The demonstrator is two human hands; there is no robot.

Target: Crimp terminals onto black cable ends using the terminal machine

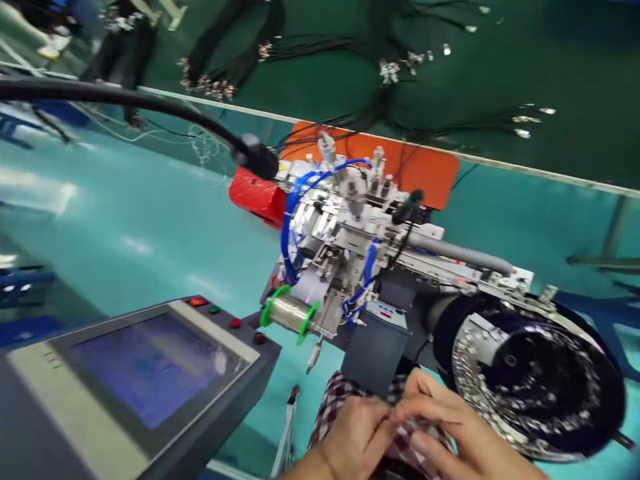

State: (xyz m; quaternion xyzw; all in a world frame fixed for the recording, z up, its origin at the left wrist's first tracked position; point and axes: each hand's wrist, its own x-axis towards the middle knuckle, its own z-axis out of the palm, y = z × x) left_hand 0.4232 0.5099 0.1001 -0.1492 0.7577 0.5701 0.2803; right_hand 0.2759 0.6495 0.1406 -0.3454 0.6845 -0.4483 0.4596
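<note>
Head view: the left grip (357, 430) and the right grip (460, 423) came together, narrow, with the fingertips touching or nearly so. Whether they held something small between them, I could not tell, since the fingers hid the spot. Checked cloth (330, 403) lay beneath both. Just ahead of the grip stood a dark grey box (371, 357) with a pale panel (387, 313) on top. Farther ahead was a metal machine (320, 220) with blue tubes (287, 230) looped along it; ahead and to the left sat a spool (290, 313) of silvery wire with green ends. To the right, near the right grip, a large dark bowl (617, 400) held many small shiny pieces (470, 373). Well to the left of the grip, a control box (215, 427) carried a lit screen (155, 367). Beyond the machine was an orange panel (430, 177), and farthest from the grip, a green table (575, 80) bore bundles of black cables (325, 45) with metal ends.
</note>
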